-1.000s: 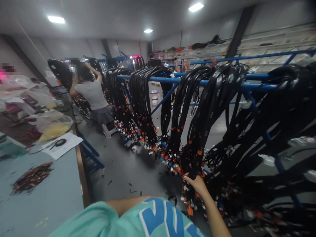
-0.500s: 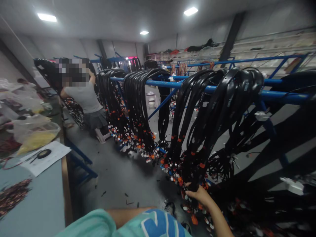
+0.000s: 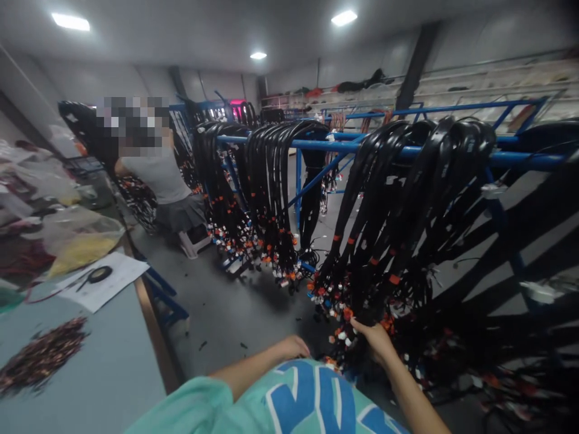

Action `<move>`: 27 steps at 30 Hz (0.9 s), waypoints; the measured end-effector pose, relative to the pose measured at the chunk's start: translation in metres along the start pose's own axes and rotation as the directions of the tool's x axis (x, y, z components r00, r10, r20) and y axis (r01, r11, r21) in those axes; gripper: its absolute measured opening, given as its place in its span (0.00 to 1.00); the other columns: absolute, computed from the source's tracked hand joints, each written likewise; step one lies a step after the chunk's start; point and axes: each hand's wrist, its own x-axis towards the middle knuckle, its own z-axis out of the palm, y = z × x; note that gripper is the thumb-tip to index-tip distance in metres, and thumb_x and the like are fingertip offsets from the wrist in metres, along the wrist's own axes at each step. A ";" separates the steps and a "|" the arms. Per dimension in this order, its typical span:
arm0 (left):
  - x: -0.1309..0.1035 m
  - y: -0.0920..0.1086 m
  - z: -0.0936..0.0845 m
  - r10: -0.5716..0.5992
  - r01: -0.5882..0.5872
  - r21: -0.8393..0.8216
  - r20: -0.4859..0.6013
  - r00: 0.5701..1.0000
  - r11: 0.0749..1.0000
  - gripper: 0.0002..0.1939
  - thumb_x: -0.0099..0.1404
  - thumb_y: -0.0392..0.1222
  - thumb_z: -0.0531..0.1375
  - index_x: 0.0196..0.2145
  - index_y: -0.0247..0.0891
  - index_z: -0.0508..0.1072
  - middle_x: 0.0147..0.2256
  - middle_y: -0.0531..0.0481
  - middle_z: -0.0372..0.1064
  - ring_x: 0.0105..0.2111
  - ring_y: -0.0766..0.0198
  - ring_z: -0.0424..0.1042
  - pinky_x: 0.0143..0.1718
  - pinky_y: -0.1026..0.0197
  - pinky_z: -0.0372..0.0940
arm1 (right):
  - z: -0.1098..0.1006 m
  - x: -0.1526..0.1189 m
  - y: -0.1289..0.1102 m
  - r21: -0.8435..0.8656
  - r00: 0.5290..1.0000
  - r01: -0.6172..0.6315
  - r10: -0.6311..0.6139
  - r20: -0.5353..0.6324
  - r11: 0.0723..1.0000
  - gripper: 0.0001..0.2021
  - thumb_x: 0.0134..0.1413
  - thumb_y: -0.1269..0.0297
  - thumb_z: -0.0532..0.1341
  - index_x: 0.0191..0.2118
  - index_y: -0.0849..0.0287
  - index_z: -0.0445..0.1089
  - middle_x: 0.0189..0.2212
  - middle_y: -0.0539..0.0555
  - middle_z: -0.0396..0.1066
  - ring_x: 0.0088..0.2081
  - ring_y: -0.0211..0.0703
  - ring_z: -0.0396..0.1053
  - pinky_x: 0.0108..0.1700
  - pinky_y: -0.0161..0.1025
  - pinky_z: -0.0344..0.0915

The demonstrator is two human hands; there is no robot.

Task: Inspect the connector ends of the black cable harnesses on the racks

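Right hand (image 3: 377,339) gripped the connector ends of a black wire harness bundle (image 3: 384,229) draped over the blue rack rail (image 3: 325,146), left hand (image 3: 294,346) loosely curled, empty, just left of it.

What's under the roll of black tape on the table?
The roll of black tape lies on a white paper sheet, which rests on the table. What the sheet itself covers cannot be seen.
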 end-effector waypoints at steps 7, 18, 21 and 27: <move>0.000 -0.012 -0.057 0.044 -0.092 -0.135 -0.322 0.946 0.987 0.04 0.59 0.33 0.55 0.27 0.33 0.66 0.21 0.56 0.62 0.21 0.73 0.63 0.22 0.71 0.58 | 0.014 -0.025 -0.037 0.553 0.959 -0.269 0.271 0.081 0.789 0.11 0.34 0.69 0.68 0.26 0.62 0.66 0.16 0.48 0.70 0.16 0.37 0.66 0.20 0.33 0.68; -0.012 0.016 -0.063 0.207 -0.281 -0.238 -0.293 0.933 0.930 0.07 0.46 0.36 0.62 0.24 0.34 0.67 0.20 0.53 0.66 0.22 0.68 0.68 0.27 0.66 0.63 | -0.010 -0.057 -0.099 0.819 0.952 -0.260 -0.006 0.306 0.511 0.08 0.49 0.61 0.62 0.28 0.59 0.64 0.17 0.47 0.68 0.17 0.34 0.65 0.15 0.29 0.63; -0.012 0.031 -0.049 0.255 -0.309 -0.201 -0.258 0.932 0.929 0.04 0.47 0.33 0.61 0.24 0.33 0.68 0.20 0.52 0.66 0.21 0.68 0.67 0.26 0.65 0.63 | -0.012 -0.068 -0.108 0.847 0.936 -0.276 -0.072 0.344 0.455 0.07 0.50 0.61 0.60 0.30 0.60 0.65 0.19 0.47 0.68 0.17 0.32 0.64 0.13 0.27 0.60; -0.007 0.071 -0.042 0.391 -0.434 -0.029 -0.381 0.838 0.901 0.04 0.47 0.30 0.57 0.20 0.35 0.66 0.17 0.55 0.61 0.19 0.70 0.61 0.24 0.67 0.58 | -0.017 -0.083 -0.117 0.849 0.937 -0.280 -0.065 0.344 0.448 0.10 0.54 0.58 0.56 0.30 0.60 0.67 0.14 0.46 0.64 0.15 0.31 0.61 0.12 0.26 0.57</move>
